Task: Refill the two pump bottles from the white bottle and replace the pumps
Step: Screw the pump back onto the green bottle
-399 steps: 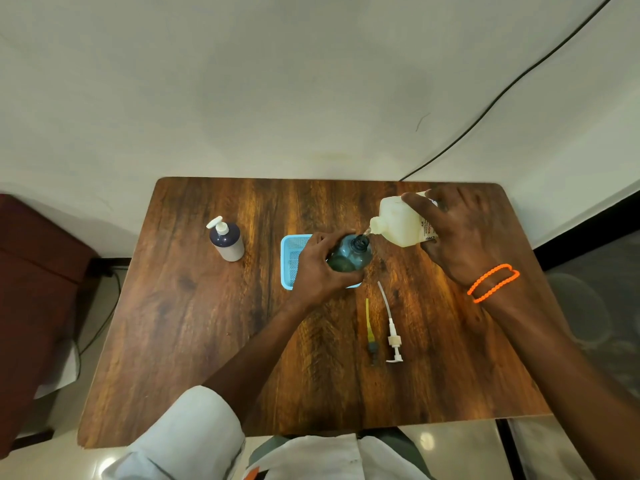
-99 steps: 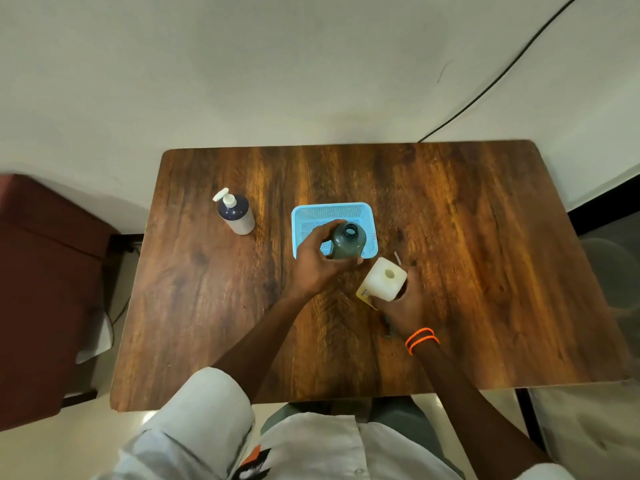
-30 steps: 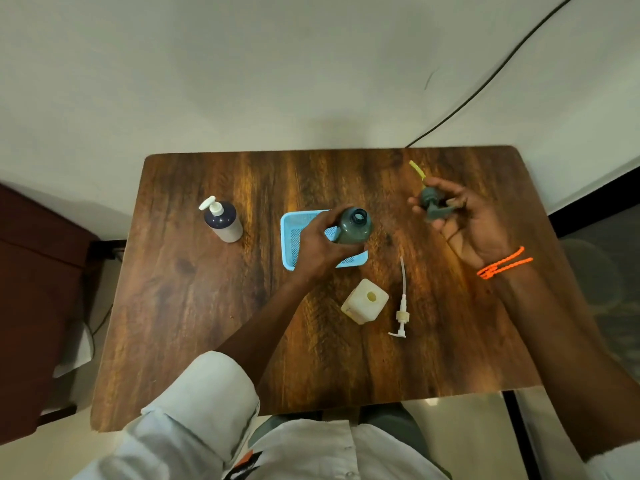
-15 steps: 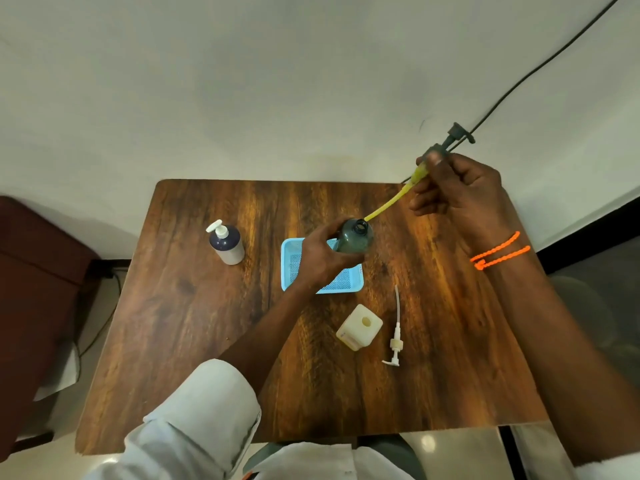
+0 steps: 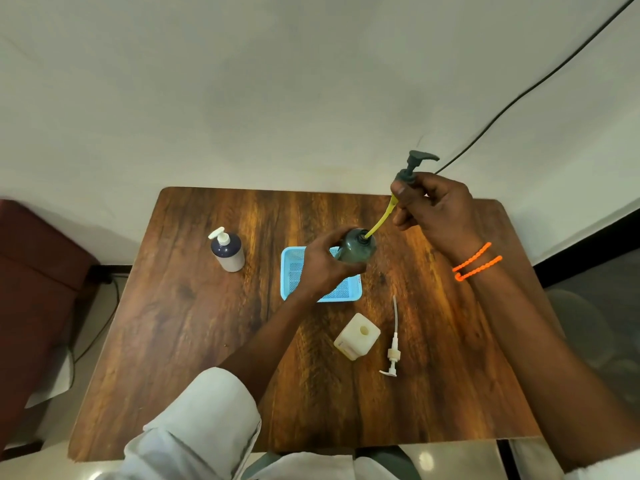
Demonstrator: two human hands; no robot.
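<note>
My left hand (image 5: 322, 263) grips a dark green bottle (image 5: 356, 247) held over the blue basket (image 5: 294, 271). My right hand (image 5: 433, 211) pinches the dark green pump (image 5: 414, 166) just below its head, raised above and right of the bottle. The pump's yellow tube (image 5: 381, 220) slants down with its tip inside the bottle's neck. The white bottle (image 5: 356, 336) stands uncapped on the table near the front. A white pump (image 5: 393, 355) lies on the table to its right. A dark blue bottle (image 5: 227, 252) with a white pump on it stands at the left.
The wooden table (image 5: 180, 323) sits against a pale wall. A black cable (image 5: 519, 98) runs down the wall to the table's back right corner. A dark red seat (image 5: 31, 289) stands to the left.
My right hand has turned the green pump upright and fed its yellow tube's tip into the green bottle's neck. My left hand keeps its grip on the bottle.
</note>
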